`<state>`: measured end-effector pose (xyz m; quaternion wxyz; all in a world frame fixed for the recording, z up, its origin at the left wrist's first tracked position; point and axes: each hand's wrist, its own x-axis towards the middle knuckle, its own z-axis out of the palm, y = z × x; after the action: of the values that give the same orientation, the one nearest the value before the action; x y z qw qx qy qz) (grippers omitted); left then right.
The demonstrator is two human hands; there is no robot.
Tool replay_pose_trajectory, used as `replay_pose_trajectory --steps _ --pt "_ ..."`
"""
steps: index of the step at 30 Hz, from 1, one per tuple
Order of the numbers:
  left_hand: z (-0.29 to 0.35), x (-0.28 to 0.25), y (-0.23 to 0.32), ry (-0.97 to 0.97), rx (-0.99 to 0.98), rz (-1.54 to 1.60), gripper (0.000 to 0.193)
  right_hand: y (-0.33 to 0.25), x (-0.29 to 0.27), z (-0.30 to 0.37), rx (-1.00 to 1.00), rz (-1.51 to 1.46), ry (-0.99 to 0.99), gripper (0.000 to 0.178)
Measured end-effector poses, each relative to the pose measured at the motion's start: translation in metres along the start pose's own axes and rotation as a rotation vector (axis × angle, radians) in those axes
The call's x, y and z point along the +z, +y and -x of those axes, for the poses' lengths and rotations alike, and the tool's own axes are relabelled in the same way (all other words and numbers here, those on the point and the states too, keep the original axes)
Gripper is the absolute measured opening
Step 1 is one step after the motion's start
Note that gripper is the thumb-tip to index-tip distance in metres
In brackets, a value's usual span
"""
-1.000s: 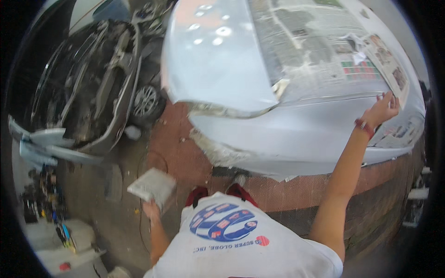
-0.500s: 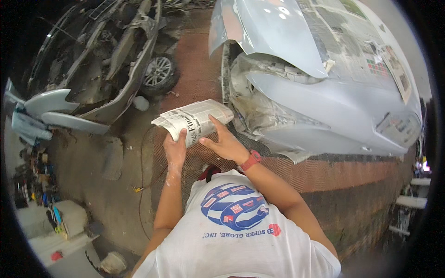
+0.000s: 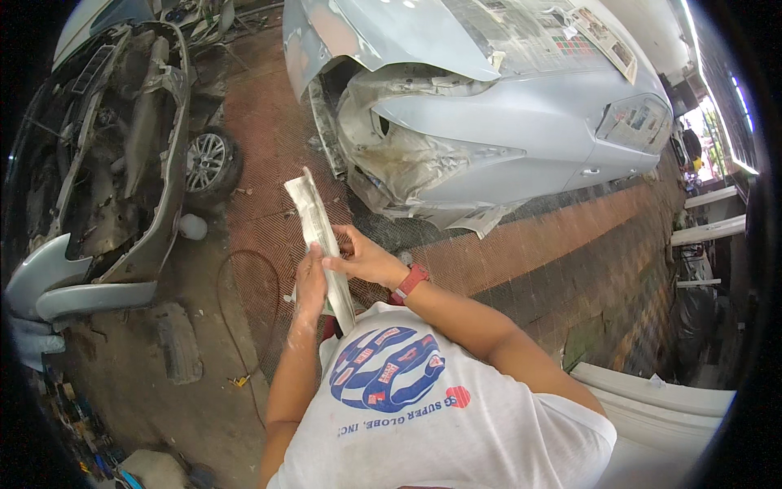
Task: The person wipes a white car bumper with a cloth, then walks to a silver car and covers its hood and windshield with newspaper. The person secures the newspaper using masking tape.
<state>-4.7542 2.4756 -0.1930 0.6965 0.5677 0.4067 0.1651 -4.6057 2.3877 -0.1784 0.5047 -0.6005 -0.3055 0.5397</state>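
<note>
A folded newspaper (image 3: pixel 309 204) is held edge-up in front of my chest, so mostly its narrow side shows. My left hand (image 3: pixel 310 285) grips it from the left, with the thumb along the paper. From the right, my right hand (image 3: pixel 364 257) holds the same paper, thumb against its edge and fingers bent behind it. A red watch (image 3: pixel 412 280) is on my right wrist. The far end of the paper points away from me, and its near end reaches down to my shirt.
Ahead to the right stands a pale silver car (image 3: pixel 481 130) with newspaper masking (image 3: pixel 603 41) on it. A stripped car body (image 3: pixel 122 147) is at the left, beside a loose wheel (image 3: pixel 213 163). A thin hose (image 3: pixel 224 285) lies on the floor. White panels (image 3: pixel 660 407) are at lower right.
The newspaper has turned from lying flat, printed side up, to standing on edge, and come closer to me. Both hands stay on it. My view has swung to the right.
</note>
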Motion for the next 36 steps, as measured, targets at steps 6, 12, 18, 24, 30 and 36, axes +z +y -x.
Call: replay_pose_trajectory --steps 6,12,18,24,30,36 --pt "-0.002 0.002 0.014 -0.149 0.034 -0.106 0.057 -0.010 -0.003 0.013 -0.057 0.018 0.117 0.065" --pt "-0.020 -0.003 -0.015 0.015 0.057 0.255 0.049 0.013 -0.046 0.028 0.006 -0.419 0.390 0.028" --pt "-0.004 0.004 0.015 0.083 0.096 0.049 0.048 -0.001 -0.096 0.067 -0.105 -0.389 0.608 0.027" --pt "0.023 0.040 0.086 -0.029 0.236 -0.002 0.047 0.003 -0.171 0.132 -0.091 0.156 0.860 0.031" --pt "0.029 0.116 0.170 -0.211 0.386 -0.024 0.040 0.062 -0.253 0.247 -0.019 0.242 0.980 0.033" --pt "0.013 0.236 0.268 -0.199 0.629 -0.107 0.057 0.135 -0.299 0.366 0.052 0.053 1.129 0.030"
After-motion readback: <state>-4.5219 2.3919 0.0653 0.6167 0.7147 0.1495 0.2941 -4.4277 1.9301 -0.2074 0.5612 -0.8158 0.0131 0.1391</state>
